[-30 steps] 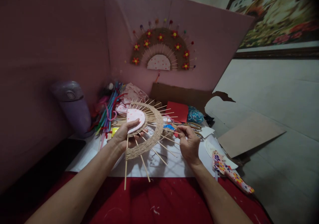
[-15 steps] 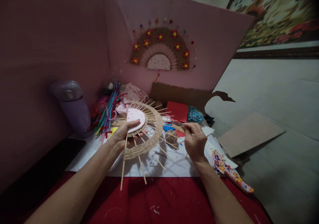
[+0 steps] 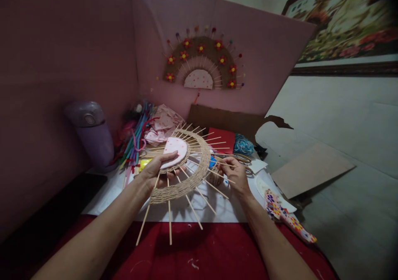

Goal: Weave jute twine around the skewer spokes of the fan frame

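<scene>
Basically, head view only: left grip (image 3: 158,173) is clamped on the fan (image 3: 199,175), thumb on top of the dotted pad (image 3: 175,146), fingers curled under it, holding the piece tilted above the tabletop (image 3: 222,213). Right grip (image 3: 234,174) is at the outer ends of the sticks (image 3: 194,213), fingertips bunched; can't tell if they're closed on a strand, a stick or nothing. The twine ball (image 3: 215,176) sits just below, partly behind the sticks. Step in hand looks like winding twine in and out of the sticks to widen the band; bare stick ends stick out past its edge all round. Next move probably calls for a firm hold on the pad and a snug pass at the next stick, no bending, since sticks look thin. Hung fan (image 3: 199,79) on the pink board (image 3: 264,56) has a similar half-round layout plus flowers and beads. Writing: none readable. Bottle (image 3: 96,143) has a round mark on its top, no legible brand; blue yarn (image 3: 243,144) and red card (image 3: 221,135) show no label I can read; painting (image 3: 345,27) at right has no readable text either.
</scene>
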The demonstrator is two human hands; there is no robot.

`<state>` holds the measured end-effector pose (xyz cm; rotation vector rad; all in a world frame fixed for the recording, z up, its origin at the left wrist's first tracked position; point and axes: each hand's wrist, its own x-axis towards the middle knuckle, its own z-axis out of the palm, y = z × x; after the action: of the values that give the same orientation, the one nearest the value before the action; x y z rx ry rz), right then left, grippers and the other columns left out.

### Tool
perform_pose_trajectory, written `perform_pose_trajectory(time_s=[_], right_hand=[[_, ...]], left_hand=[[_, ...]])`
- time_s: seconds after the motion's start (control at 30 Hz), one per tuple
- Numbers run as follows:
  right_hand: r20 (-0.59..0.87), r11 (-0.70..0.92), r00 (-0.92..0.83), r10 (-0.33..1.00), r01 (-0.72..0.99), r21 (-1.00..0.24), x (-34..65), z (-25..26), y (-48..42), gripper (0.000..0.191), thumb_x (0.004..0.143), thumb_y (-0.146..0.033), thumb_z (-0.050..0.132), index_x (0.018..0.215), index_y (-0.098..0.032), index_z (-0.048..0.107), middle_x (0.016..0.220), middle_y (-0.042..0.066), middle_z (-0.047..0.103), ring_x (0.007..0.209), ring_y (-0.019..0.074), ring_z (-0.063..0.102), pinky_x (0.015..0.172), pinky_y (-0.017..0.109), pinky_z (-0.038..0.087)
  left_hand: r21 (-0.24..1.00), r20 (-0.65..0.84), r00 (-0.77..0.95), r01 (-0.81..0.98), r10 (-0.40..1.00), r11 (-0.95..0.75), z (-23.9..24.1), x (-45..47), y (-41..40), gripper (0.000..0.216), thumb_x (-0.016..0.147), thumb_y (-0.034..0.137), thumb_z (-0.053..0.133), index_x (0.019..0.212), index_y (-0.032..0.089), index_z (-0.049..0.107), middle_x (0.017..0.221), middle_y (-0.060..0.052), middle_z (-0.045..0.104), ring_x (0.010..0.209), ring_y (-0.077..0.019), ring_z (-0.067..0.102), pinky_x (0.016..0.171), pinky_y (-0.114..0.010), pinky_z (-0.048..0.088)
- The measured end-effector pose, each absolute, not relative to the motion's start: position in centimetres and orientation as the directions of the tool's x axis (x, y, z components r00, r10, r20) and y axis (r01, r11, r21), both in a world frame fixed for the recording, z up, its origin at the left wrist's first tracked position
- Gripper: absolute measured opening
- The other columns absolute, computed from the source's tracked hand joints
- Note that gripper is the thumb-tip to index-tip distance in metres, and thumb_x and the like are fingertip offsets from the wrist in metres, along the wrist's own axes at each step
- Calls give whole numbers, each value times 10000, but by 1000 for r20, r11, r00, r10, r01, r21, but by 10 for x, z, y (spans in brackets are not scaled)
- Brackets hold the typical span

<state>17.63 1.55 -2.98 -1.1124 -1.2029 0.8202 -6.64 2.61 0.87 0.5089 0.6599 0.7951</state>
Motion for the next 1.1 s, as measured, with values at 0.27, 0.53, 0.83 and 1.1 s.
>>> perform_pose_trajectory(time_s=[0.27,0.53,0.83,1.1], right_hand=[[295,297,211,932,24,-955,171,-31,16,268,657,-416,665,690,-168,570,589,-14,573,485,104,499,461,228,399],[418,410,160,895,80,-909,164,-33,16,125,709,-294,620,735,-171,630,650,7,612,635,140,561,598,257,437],[406,393,241,881,103,-914,166,-27,8,205,719,-381,608,738,-177,602,633,-17,574,488,90,439,443,213,336],[486,447,416,769,193,-873,181,-33,19,250,715,-404,611,721,-161,552,590,-25,527,517,102,459,494,231,376]], left_hand=[[642,-365,492,-483,791,596,12,-55,15,172,766,197,571,891,80,579,691,-120,663,516,-187,632,259,-149,364],[672,-260,618,-436,742,599,-1,-58,17,257,790,240,569,970,57,569,735,-143,669,570,-174,636,327,-143,393],[651,-296,527,-500,797,572,8,-54,11,189,774,198,576,926,87,569,725,-118,675,574,-214,651,311,-174,430],[642,-336,517,-487,788,593,16,-56,13,170,802,217,527,866,69,580,628,-147,653,470,-194,623,259,-152,371]])
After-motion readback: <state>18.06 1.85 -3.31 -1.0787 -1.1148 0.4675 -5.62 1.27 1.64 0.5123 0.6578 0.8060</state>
